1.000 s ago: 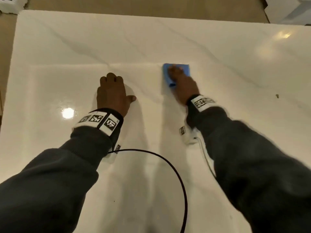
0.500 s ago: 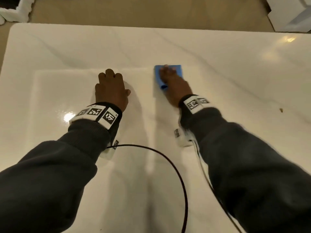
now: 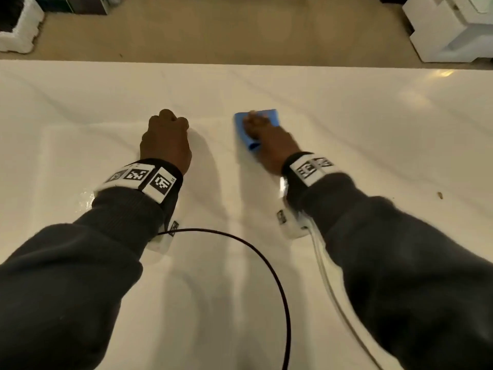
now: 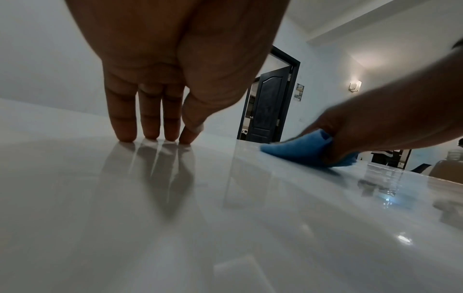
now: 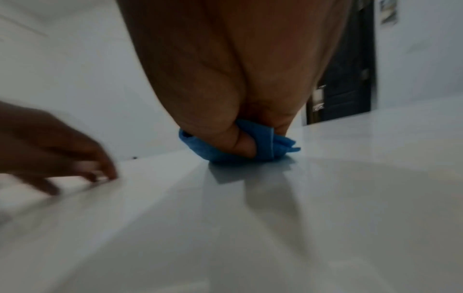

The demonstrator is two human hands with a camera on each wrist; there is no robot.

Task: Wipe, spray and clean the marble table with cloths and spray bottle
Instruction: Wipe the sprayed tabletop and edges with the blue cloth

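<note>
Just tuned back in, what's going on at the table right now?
A person is wiping the white marble table. The right hand presses a folded blue cloth onto the surface, with the thumb curled round its near edge in the right wrist view. The left hand holds nothing: its straight fingertips rest on the tabletop beside the cloth, as if bracing. A small brown speck lies on the marble off to the right, not yet reached. No spray bottle is in view.
</note>
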